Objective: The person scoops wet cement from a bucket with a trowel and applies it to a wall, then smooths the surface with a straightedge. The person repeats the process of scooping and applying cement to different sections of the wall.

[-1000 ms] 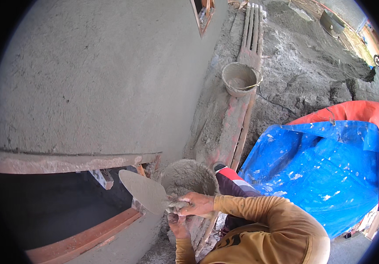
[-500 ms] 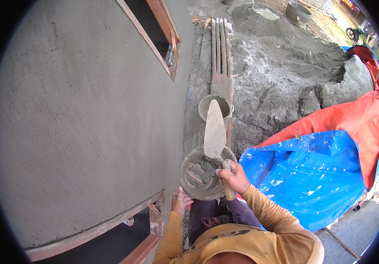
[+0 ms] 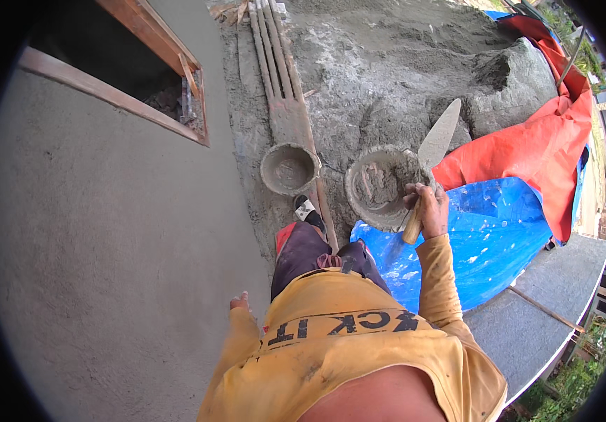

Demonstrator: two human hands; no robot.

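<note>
My right hand is closed around the wooden handle of a pointed trowel. Its mortar-coated blade points away and to the right. The same hand is at the right rim of a round mortar pan, and seems to grip that rim too. Some wet grey mortar lies inside the pan. My left hand is low beside the plastered wall, with nothing visible in it; its fingers show small and partly stretched out. Whether it touches the wall I cannot tell.
A mortar-smeared bucket stands ahead of my foot, near a slatted plank. Blue tarp and red tarp lie to the right, below a grey sand heap. A wood-framed opening breaks the wall.
My right hand has moved away to the right with the trowel and the pan. My left hand has come off the pan's edge and dropped back beside the wall. The view has turned.
</note>
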